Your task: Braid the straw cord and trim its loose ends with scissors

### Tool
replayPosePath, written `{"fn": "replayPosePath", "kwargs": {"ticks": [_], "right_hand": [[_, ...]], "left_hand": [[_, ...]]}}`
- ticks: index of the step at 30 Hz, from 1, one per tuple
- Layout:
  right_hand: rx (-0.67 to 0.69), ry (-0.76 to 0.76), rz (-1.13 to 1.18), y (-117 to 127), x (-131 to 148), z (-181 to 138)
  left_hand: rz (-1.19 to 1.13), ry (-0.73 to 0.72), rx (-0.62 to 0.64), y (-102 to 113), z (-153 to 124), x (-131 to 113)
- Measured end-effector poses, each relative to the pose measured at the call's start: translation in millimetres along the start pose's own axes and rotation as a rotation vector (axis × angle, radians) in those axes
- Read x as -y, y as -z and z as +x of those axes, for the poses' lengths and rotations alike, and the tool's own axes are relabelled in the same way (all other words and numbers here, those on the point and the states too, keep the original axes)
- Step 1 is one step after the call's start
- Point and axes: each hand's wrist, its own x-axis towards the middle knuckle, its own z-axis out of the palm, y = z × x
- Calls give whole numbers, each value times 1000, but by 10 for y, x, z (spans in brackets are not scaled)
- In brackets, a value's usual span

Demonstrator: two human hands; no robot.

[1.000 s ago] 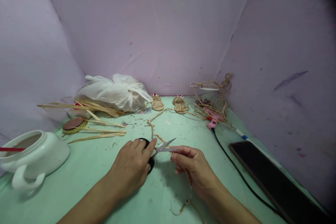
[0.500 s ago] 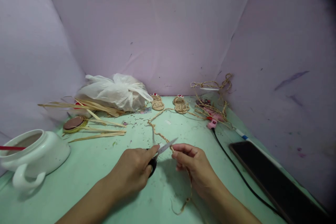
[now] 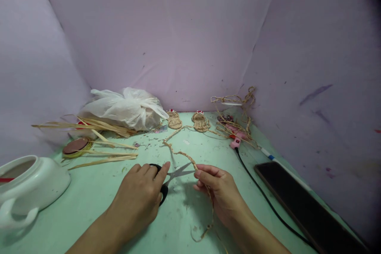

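Observation:
My left hand (image 3: 138, 196) is wrapped round the black handles of a pair of scissors (image 3: 172, 174), whose blades are parted and point right. My right hand (image 3: 220, 192) pinches a braided straw cord (image 3: 181, 154) right at the blade tips. The cord runs back across the green table (image 3: 98, 190) toward two small woven straw pieces (image 3: 174, 120), and its near end curls below my right wrist.
A white ceramic pot (image 3: 28, 184) sits at the left edge. Loose straw strips (image 3: 101, 152), a round lid (image 3: 74, 147) and a white plastic bag (image 3: 125, 107) lie behind it. A pink glue gun (image 3: 235, 141) with a black cable, tangled cord and a dark tablet (image 3: 300, 202) occupy the right.
The scissor blades closed partway near the cord half a second ago and have parted again. The camera shifted slightly, so everything sits a little further left and lower.

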Motion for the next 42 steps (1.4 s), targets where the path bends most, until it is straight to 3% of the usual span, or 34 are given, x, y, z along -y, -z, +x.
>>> {"fn": "replayPosePath", "kwargs": {"ticks": [12, 22, 29, 32, 35, 38, 42], "right_hand": [[64, 50, -77, -53, -89, -62], [115, 71, -71, -23, -118, -38], [139, 56, -47, -16, -121, -19], [92, -12, 42, -17, -112, -7], [87, -66, 108, -6, -107, 10], [90, -44, 54, 10, -115, 25], [55, -10, -103, 18, -124, 30]], "left_hand": [[51, 25, 35, -80, 1, -89], [-101, 2, 146, -106, 17, -50], [-291, -22, 135, -143, 4, -26], [-537, 65, 102, -78, 16, -19], [-650, 261, -28, -49, 42, 4], [-719, 422, -87, -102, 64, 27], [-802, 501, -60, -184, 69, 17]]}}
